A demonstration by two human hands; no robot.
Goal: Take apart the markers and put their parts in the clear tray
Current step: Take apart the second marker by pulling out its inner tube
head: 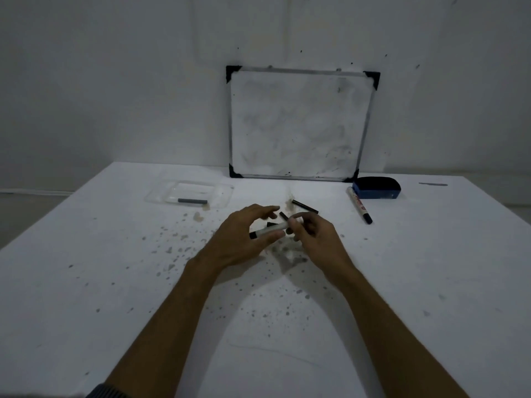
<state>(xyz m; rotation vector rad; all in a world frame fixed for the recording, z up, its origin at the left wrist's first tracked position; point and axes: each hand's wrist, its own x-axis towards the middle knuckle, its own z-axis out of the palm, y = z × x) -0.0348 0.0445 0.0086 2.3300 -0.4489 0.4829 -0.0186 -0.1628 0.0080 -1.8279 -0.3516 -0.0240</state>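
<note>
Over the middle of the table both hands hold one white marker barrel (268, 231) with a dark left end. My left hand (244, 239) pinches its left part and my right hand (311, 232) grips its right end. Just behind my fingers lie a black stick (304, 206), a short dark piece (284, 216) and a small black part (271, 224). A whole white marker (359, 204) with a black cap lies to the right. The clear tray (161, 193) sits at the back left with a grey rod (192, 201) inside.
A small whiteboard (298, 124) leans on the wall at the table's back. A blue eraser (376, 187) lies at its lower right corner. Ink specks and stains cover the white table (115, 282) around my hands.
</note>
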